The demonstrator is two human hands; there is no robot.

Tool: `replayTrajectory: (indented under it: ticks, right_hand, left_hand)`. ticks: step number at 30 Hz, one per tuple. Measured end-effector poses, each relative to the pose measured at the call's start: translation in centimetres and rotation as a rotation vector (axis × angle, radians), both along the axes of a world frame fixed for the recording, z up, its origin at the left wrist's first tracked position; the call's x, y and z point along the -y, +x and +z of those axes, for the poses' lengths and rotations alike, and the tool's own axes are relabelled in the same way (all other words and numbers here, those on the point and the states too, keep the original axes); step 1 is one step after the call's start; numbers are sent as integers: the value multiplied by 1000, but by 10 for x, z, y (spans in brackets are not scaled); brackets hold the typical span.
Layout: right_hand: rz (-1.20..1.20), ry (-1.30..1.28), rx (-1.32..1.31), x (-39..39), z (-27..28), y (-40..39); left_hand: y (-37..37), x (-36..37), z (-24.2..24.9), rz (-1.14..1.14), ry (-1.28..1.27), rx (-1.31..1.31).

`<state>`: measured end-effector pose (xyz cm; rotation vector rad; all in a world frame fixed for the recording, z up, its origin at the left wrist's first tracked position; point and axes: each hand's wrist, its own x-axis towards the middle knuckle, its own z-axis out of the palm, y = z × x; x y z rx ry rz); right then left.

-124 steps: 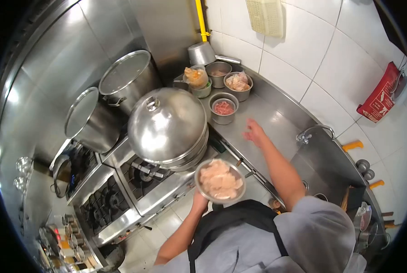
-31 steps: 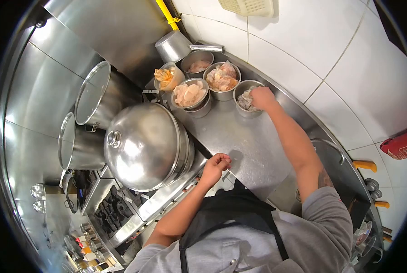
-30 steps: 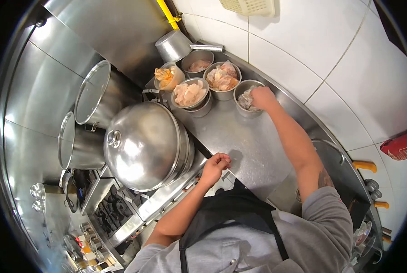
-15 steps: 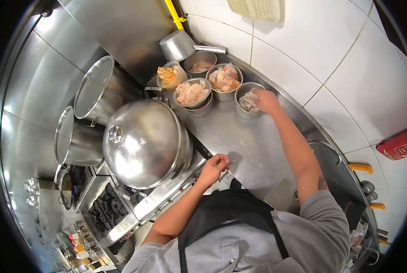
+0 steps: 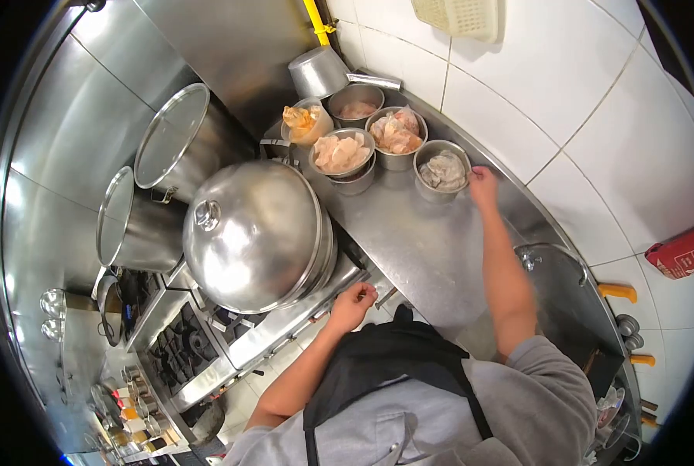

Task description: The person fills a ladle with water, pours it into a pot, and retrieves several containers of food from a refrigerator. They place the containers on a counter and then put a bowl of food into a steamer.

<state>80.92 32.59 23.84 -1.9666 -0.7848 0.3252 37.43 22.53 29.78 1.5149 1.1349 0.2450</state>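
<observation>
My right hand (image 5: 483, 186) lies on the steel counter (image 5: 428, 248), just right of a small steel bowl (image 5: 442, 172) of greyish raw meat, holding nothing. My left hand (image 5: 352, 303) is curled loosely at the front edge of the stove, below the big domed steel pot (image 5: 253, 233). Left of the small bowl, a bowl of pale raw slices (image 5: 343, 154) sits stacked on another bowl. Behind them stand a bowl of pinkish meat (image 5: 397, 133), a further steel bowl (image 5: 356, 105) and a plastic tub of orange food (image 5: 306, 123).
Two lidded stockpots (image 5: 180, 140) (image 5: 133, 221) stand against the steel wall at left. An upturned saucepan (image 5: 318, 71) leans in the corner. Gas burners (image 5: 176, 349) lie at lower left. A sink with tap (image 5: 527, 260) is at right, with orange-handled tools (image 5: 615, 291) beyond it.
My right hand has come away from the greyish-meat bowl and now rests on the counter to its right. My left hand has dropped slightly toward the stove edge. The view has shifted a little.
</observation>
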Motion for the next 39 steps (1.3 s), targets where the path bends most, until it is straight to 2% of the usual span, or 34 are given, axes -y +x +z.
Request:
replayTrajectory:
  ticks: [2, 3, 4, 6, 9, 12, 14, 15, 17, 18, 19, 21, 23, 24, 26, 29, 32, 35, 38, 39]
  right_hand:
    - [-7, -16, -93, 5, -13, 1]
    - [-14, -26, -138, 10, -17, 3]
    - [5, -17, -231, 14, -17, 2]
    - [46, 6, -415, 17, -12, -4]
    - [61, 77, -480, 36, -6, -13]
    - [48, 173, -377, 83, -38, -21]
    - [-100, 4, 52, 136, -10, -58]
    - [-220, 53, 98, 166, -16, -63]
    - [-428, 168, 200, 208, -22, -69]
    - [-575, 227, 338, 222, -18, -61]
    - [-716, 286, 473, 235, -3, -53]
    - [-613, 313, 335, 266, 10, -36]
    - [-105, 254, -210, 297, 14, -20]
    - [-110, 177, -216, 305, 16, -21]
    - [-129, 24, -223, 319, 20, -26]
    - [-605, 376, -480, 352, 10, -14]
    - [-715, 221, -197, 381, 8, -1]
    - [-741, 13, -7, 381, 33, 7]
    - [-562, 153, -28, 383, 31, 21]
    - [-573, 123, -52, 381, 37, 17]
  left_hand:
    - [-13, 2, 10, -204, 151, -233]
    - [-28, 3, -13, -316, 208, -227]
    - [-40, 3, -12, -344, 163, -254]
    - [-60, 1, -9, -396, 79, -306]
    - [-81, 2, 7, -237, 6, -381]
    - [-102, 3, -16, -123, -3, -373]
    - [-105, 8, -26, -49, 0, -280]
    - [-103, 12, -32, 36, -101, -118]
    - [-81, 10, -23, 49, -234, -53]
    - [-73, 9, -19, 68, -295, -27]
    - [-58, 7, -16, 35, -310, -6]
    - [-17, 1, -5, -117, -243, -3]
    - [32, -3, 6, -308, -119, 2]
    - [60, -5, 11, -426, -26, 6]
    - [120, 2, 53, -628, 75, 9]
    - [195, 19, 65, -858, 163, 41]
    - [266, 50, 63, -946, 214, 161]
    - [337, 89, 46, -911, 257, 240]
    - [392, 122, 31, -805, 199, 319]
    - [411, 132, 18, -740, 144, 305]
